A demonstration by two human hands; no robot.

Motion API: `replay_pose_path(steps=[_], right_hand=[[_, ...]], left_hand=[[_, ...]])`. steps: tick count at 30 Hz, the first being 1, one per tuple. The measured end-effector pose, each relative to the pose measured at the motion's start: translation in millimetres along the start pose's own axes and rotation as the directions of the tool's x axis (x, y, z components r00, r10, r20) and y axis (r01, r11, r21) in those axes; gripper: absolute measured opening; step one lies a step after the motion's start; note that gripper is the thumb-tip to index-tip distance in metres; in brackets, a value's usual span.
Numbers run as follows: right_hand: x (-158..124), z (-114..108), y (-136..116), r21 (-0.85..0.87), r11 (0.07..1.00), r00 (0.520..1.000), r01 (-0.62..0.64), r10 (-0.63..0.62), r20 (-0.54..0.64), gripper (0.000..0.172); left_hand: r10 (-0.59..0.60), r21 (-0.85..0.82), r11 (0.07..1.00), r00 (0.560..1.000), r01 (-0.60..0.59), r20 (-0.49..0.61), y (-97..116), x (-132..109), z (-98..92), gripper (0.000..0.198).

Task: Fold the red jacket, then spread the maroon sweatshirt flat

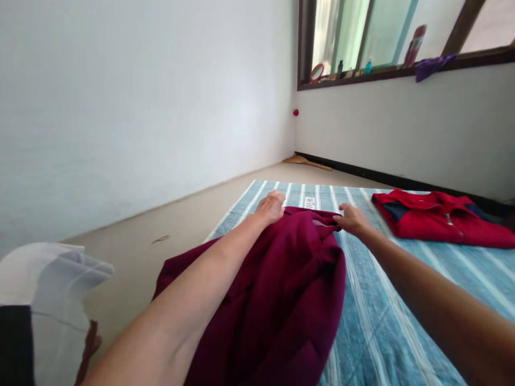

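A dark maroon garment (281,289) lies spread over a blue striped mat (386,316) on the floor. My left hand (272,206) is closed in a fist on the garment's far left edge. My right hand (351,219) pinches the far right corner of the same edge. Both arms stretch forward over the cloth. The near part of the garment hangs toward me, partly hidden under my left forearm.
A folded red garment (438,219) lies on the mat at the right. White cloth (48,295) sits at the lower left. A broom (306,161) lies by the far wall. The window sill (386,72) holds bottles and a purple cloth.
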State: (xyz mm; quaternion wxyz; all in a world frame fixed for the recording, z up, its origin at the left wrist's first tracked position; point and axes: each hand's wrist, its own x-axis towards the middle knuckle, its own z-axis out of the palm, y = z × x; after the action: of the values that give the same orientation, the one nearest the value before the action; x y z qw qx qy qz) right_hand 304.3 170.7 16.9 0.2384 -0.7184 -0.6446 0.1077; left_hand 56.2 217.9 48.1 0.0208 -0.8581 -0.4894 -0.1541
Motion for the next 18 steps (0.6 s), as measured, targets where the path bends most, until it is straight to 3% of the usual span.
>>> replay_pose_path(steps=[4,7,9,11,13,14,15,16,18], right_hand=[[-20.1,-12.4,-17.3,-0.091,0.995,0.997,0.03,-0.036,-0.064,0.041],[-42.4,-30.3,-47.1,-0.128,0.976,0.979,0.175,-0.186,-0.087,0.036],[-66.2,-39.1,-70.6,-0.127,0.933,0.936,0.336,-0.345,-0.061,0.031],[-96.4,-43.4,-93.1,-0.079,0.857,0.861,0.509,-0.507,0.037,0.031],[-128.7,-42.1,-112.1,-0.025,0.722,0.711,0.691,-0.673,0.204,0.032],[-143.7,-39.0,-119.8,0.002,0.646,0.616,0.763,-0.729,0.298,0.035],[-157.2,-34.2,-126.2,0.005,0.597,0.555,0.802,-0.749,0.363,0.039],[-168.5,-27.6,-131.5,-0.008,0.569,0.523,0.822,-0.75,0.406,0.044],[-184.1,-11.1,-139.3,-0.041,0.552,0.509,0.833,-0.734,0.451,0.045]], left_hand=[[-0.023,-0.05,0.998,0.995,0.028,0.102,-8.6,-44.7,-6.7,0.013],[-0.031,-0.11,0.993,0.991,0.046,0.131,-1.8,-87.5,-21.7,0.02],[-0.037,-0.197,0.979,0.995,0.054,0.09,4.9,-119.7,-32.1,0.022],[-0.069,-0.249,0.965,0.995,0.083,0.066,11.2,-152.1,-41.7,0.022],[-0.098,-0.273,0.955,0.992,0.116,0.081,17.5,-182.7,-49.8,0.021],[-0.106,-0.275,0.953,0.99,0.127,0.09,20.9,-196.8,-53.1,0.02],[-0.109,-0.274,0.953,0.989,0.132,0.097,24.4,-210.1,-55.8,0.019],[-0.109,-0.271,0.954,0.989,0.131,0.098,27.8,-222.5,-57.8,0.018],[-0.106,-0.255,0.959,0.992,0.122,0.074,33.3,-244.2,-59.6,0.017]])
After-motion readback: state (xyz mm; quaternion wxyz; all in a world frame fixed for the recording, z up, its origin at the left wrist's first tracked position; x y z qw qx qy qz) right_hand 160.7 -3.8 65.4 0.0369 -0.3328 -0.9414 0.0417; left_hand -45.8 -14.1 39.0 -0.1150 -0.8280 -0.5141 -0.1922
